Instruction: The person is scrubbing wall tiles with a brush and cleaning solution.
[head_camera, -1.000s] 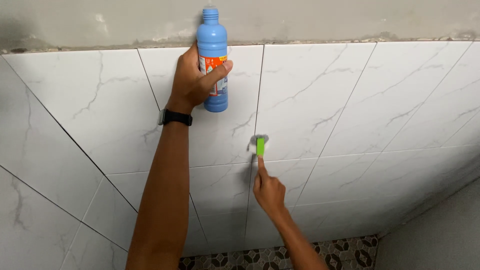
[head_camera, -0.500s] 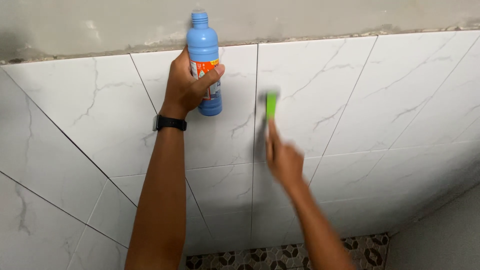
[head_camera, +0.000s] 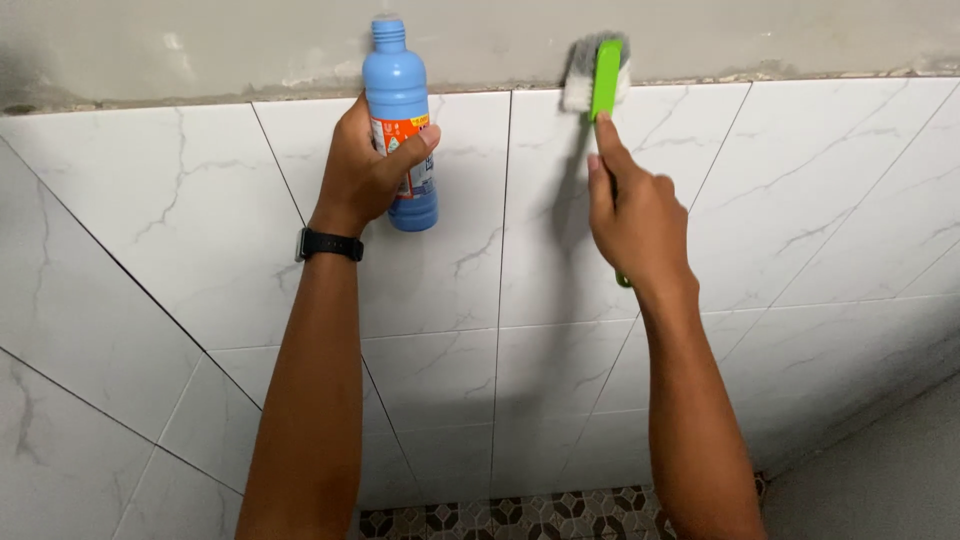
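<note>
We are pressing a green brush (head_camera: 604, 72) at the tiled wall's (head_camera: 820, 170) twelve o'clock edge, right hand (head_camera: 632, 218) clamped on its handle, left hand (head_camera: 368, 170) gripping a blue bottle (head_camera: 398, 100), keeping bristles flat.

Left hand (head_camera: 365, 170) around blue bottle (head_camera: 398, 120), right hand (head_camera: 635, 225) with green brush (head_camera: 603, 75) at tile top.
</note>
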